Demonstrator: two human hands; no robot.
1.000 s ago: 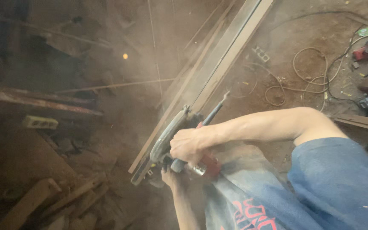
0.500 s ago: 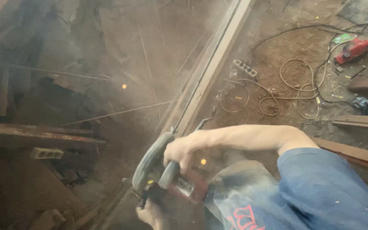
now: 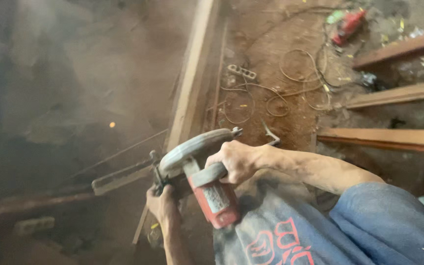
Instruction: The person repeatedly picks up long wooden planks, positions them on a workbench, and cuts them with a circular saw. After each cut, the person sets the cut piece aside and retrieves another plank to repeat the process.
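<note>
Right hand (image 3: 235, 159): I grip the saw (image 3: 199, 169) handle, fingers wrapped.
Left hand (image 3: 162, 206): clenched on its front.
Floor (image 3: 266, 44): dirt, cables (image 3: 295, 78), planks (image 3: 393, 98), dusty air.

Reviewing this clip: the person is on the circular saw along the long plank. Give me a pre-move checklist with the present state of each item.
1. Right hand on the circular saw top handle: ok, closed around it.
2. Left hand bracing the saw's front: ok, gripping low by the guard.
3. Saw lined up on the long plank: cannot tell, dust hides the blade.
4. Visibility of the cut: not ok, thick dust on the left.
5. Loose cables away from the saw: ok, they lie on the ground beyond it.
</note>
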